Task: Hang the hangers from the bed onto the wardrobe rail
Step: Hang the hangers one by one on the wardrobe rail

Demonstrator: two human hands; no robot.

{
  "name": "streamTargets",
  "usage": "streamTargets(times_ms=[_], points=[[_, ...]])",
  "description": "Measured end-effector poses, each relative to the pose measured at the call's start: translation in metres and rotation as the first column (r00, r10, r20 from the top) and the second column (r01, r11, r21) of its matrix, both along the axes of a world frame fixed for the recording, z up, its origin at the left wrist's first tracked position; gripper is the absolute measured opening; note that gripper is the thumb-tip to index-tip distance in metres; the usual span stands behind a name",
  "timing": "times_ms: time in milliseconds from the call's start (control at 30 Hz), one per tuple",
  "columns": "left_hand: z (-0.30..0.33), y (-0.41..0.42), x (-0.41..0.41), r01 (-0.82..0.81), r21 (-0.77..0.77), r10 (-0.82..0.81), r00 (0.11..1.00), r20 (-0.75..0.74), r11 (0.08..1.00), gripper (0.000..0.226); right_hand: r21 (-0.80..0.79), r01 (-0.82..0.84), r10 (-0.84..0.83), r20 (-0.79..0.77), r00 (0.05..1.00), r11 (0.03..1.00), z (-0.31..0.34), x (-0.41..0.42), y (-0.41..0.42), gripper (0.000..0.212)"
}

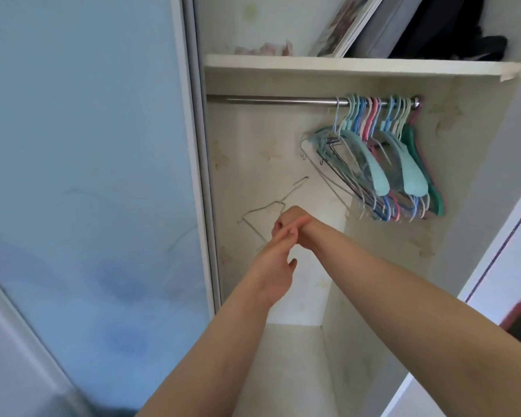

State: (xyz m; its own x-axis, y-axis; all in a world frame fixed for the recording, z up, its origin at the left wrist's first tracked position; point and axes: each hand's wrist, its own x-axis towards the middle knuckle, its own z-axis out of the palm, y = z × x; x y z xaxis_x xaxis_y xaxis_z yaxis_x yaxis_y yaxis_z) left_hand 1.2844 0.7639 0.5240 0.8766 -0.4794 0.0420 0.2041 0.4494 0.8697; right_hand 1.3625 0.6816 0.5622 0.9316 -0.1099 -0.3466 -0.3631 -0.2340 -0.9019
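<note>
A thin pale wire hanger is held up inside the wardrobe, its hook pointing up and right, well below the rail. My right hand is curled round the hanger near its neck. My left hand reaches up against the right hand, thumb loose and apart. Its fingertips lie at the hanger's lower wire, and I cannot tell whether they hold it. The metal rail runs under the shelf, bare on its left part. Several plastic and wire hangers hang bunched at its right end.
The frosted sliding door stands to the left of the opening. A white shelf above the rail carries a framed picture, a grey box and dark items. A lower shelf sits beneath my arms. The bed is out of view.
</note>
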Motion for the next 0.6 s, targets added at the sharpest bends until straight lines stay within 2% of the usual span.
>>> streamTargets(times_ms=[33, 167, 267, 333, 400, 467, 500, 567, 600], points=[[-0.001, 0.001, 0.000, 0.003, -0.048, -0.006, 0.997, -0.074, 0.999, 0.036, 0.118, 0.042, -0.048, 0.044, 0.998, 0.992, -0.005, -0.003, -0.003, 0.039], [0.002, 0.004, -0.007, 0.093, -0.116, -0.124, 0.945, -0.302, 0.989, 0.044, -0.136, 0.073, -0.053, 0.144, 0.988, 0.988, -0.003, -0.015, -0.021, 0.032], [-0.005, 0.005, -0.011, 0.161, -0.012, -0.154, 0.913, -0.379, 0.987, 0.030, -0.289, 0.063, -0.003, 0.204, 0.979, 0.955, 0.007, -0.015, -0.039, 0.033], [-0.012, 0.010, -0.003, 0.132, 0.073, -0.091, 0.907, -0.411, 0.989, 0.023, -0.394, 0.061, 0.039, 0.240, 0.970, 0.917, 0.010, -0.014, -0.049, 0.031], [-0.013, 0.016, 0.011, 0.059, 0.151, 0.006, 0.918, -0.396, 0.987, 0.020, -0.435, 0.116, 0.029, 0.312, 0.950, 0.893, 0.014, -0.015, -0.056, 0.036], [-0.004, 0.021, 0.028, -0.027, 0.221, 0.094, 0.950, -0.298, 0.975, 0.019, -0.446, 0.208, -0.002, 0.419, 0.908, 0.871, 0.020, -0.012, -0.065, 0.038], [0.003, 0.023, 0.035, -0.081, 0.281, 0.141, 0.969, -0.202, 0.956, 0.019, -0.435, 0.265, -0.034, 0.470, 0.882, 0.861, 0.024, -0.010, -0.069, 0.038], [0.015, 0.026, 0.052, -0.284, 0.462, 0.241, 0.959, 0.151, 0.840, 0.014, -0.407, 0.360, -0.087, 0.553, 0.829, 0.840, 0.036, -0.006, -0.075, 0.039], [0.019, 0.026, 0.061, -0.408, 0.513, 0.255, 0.904, 0.344, 0.755, 0.010, -0.394, 0.393, -0.106, 0.580, 0.807, 0.831, 0.045, -0.003, -0.078, 0.040]])
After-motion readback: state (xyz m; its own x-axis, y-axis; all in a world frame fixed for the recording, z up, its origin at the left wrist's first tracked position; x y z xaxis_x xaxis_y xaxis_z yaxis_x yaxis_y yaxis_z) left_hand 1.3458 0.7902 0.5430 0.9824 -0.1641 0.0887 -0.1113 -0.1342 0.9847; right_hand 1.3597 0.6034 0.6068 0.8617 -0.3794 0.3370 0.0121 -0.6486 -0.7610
